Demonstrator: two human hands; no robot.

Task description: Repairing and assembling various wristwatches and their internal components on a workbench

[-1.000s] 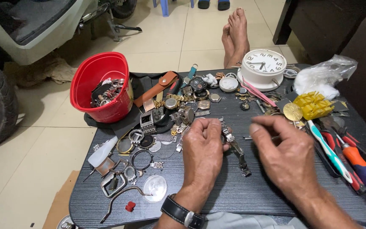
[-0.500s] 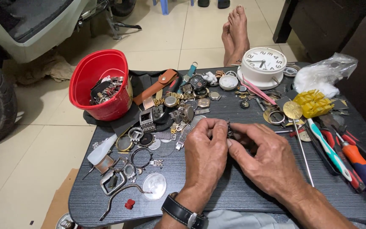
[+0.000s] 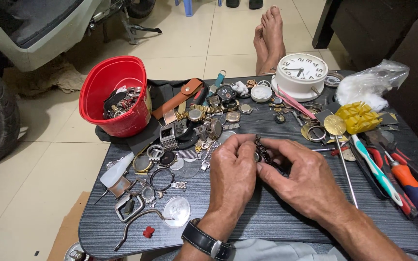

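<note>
My left hand (image 3: 231, 173) and my right hand (image 3: 302, 175) meet over the middle of a dark ribbed table (image 3: 267, 222). Between their fingertips they pinch a small dark metal watch with its bracelet (image 3: 261, 151), held just above the tabletop. Most of the watch is hidden by my fingers. A black strap with a buckle sits on my left wrist (image 3: 204, 240). A thin metal rod tool (image 3: 344, 166) lies on the table just right of my right hand.
A red bucket (image 3: 114, 94) of watch parts stands back left. Loose watches, cases and rings (image 3: 189, 128) litter the table's left and middle. A white clock (image 3: 299, 75), yellow holder (image 3: 359, 117), screwdrivers (image 3: 412, 186) and a plastic bag (image 3: 371, 84) lie right. Bare feet (image 3: 268, 36) rest beyond.
My hands have come together from apart. The watch that lay between them on the table is now lifted and pinched by both hands. The rod tool lies put down at the right.
</note>
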